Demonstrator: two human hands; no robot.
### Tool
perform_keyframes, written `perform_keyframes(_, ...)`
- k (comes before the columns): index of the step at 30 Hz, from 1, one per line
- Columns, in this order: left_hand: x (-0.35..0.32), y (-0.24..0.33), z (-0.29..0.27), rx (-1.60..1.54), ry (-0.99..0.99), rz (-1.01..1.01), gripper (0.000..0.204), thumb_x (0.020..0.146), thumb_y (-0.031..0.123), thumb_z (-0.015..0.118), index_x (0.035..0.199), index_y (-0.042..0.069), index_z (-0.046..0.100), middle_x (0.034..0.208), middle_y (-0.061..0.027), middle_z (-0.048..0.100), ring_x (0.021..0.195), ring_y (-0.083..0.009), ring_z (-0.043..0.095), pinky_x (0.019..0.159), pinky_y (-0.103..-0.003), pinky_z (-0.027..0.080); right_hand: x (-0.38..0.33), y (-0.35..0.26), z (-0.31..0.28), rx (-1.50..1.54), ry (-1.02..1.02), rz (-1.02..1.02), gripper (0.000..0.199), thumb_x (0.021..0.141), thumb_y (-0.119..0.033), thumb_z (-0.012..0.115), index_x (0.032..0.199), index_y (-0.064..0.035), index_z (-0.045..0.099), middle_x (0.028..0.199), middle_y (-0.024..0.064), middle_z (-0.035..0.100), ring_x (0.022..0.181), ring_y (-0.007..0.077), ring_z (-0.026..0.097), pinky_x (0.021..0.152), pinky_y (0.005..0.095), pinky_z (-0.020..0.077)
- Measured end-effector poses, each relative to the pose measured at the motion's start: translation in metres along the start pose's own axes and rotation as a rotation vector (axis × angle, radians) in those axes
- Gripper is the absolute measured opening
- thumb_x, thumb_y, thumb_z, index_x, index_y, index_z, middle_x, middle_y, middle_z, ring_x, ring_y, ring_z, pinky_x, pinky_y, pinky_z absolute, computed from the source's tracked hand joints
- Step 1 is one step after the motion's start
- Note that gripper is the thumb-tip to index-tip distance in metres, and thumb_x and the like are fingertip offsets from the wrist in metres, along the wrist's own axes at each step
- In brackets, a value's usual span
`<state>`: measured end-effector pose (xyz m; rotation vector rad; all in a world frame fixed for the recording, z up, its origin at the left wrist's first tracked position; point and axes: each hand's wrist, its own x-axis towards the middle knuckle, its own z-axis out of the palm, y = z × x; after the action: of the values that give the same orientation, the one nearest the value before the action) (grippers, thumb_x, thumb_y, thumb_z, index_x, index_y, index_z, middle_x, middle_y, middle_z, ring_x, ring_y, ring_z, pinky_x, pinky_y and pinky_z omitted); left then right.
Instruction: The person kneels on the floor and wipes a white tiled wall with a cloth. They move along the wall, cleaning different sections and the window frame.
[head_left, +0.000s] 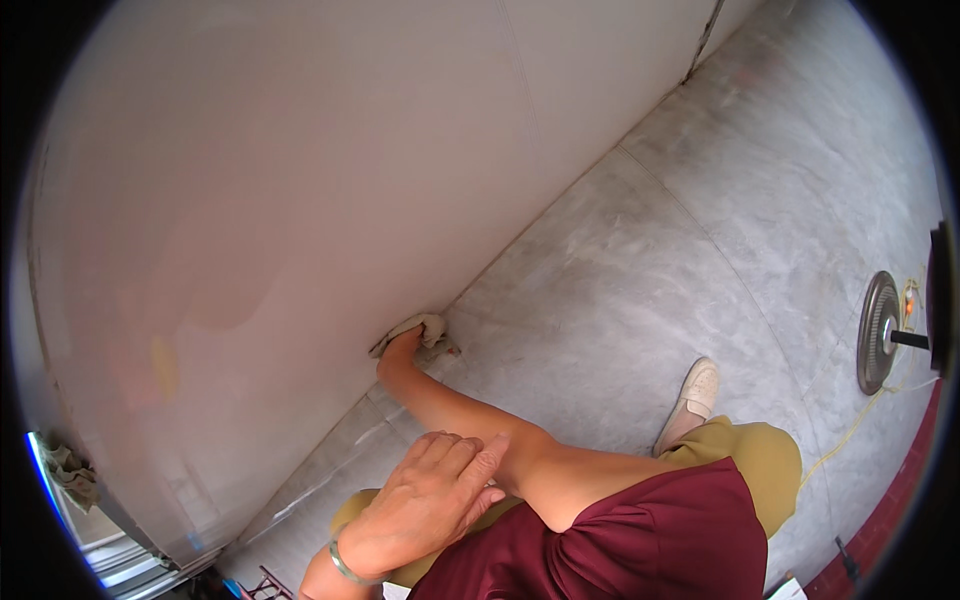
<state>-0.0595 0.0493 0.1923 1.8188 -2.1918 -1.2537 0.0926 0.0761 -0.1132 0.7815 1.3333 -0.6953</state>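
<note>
- Grey marbled floor filled the right half of the view; a pale glossy wall rose on the left, and the two met along a diagonal seam.
- Right hand reached across to the foot of the wall, at the seam.
- That hand pressed a crumpled beige cloth against the wall's base; the cloth touched both wall and floor.
- Its fingers were mostly hidden under the cloth; whether spread or bunched could not be told.
- Left hand rested flat on the person's own right forearm, above a bent knee in mustard trousers.
- Left fingers lay extended and close together, thumb alongside, gripping nothing.
- A metal bangle circled the left wrist.
- A maroon top covered the lower centre of the view.
- A pale shoe stood on the floor, well apart from the cloth.
- A round metal base stood at the right edge, with a yellow cord trailing from it across the floor.
- A second rag hung at the wall's lower left edge, far from both hands.
- No packages, labels or signs could be made out.
- A dark vertical joint showed in the wall at the top right.
</note>
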Motion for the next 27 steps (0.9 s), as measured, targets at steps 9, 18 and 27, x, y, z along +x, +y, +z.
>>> perform_keyframes(9,0.005,0.007,0.0,0.047,-0.101,-0.027,0.052,0.09,0.024,0.068,0.133,0.0,0.052,0.105,-0.0152,0.062,0.098,-0.0349,0.059,0.093,-0.045,0.046,-0.007,-0.031,0.048,0.029,0.121,-0.129,0.058,0.101,-0.038,0.038,0.148,-0.005,0.037,0.152,0.0053,0.041,0.131,0.0226,0.045,0.107,0.0296,0.036)
perform_keyframes(18,-0.001,0.001,0.024,0.01,-0.163,0.028,0.059,0.09,0.016,0.063,0.142,-0.004,0.042,0.121,-0.0254,0.057,0.111,-0.0424,0.054,0.097,-0.048,0.044,-0.007,-0.215,0.128,-0.132,-0.203,-0.305,0.063,0.104,-0.042,0.033,0.15,0.0004,0.032,0.155,0.0181,0.035,0.137,0.0328,0.041,0.111,0.0387,0.0343)
perform_keyframes(27,-0.007,-0.002,0.033,0.028,-0.22,-0.039,0.059,0.09,0.022,0.066,0.143,0.009,0.046,0.127,-0.0255,0.057,0.114,-0.0439,0.055,0.099,-0.049,0.044,-0.118,-0.308,0.177,-0.397,-0.371,-1.308,0.071,0.105,-0.045,0.027,0.154,0.0058,0.014,0.163,0.0212,0.011,0.151,0.0359,0.008,0.121,0.0438,0.0065)
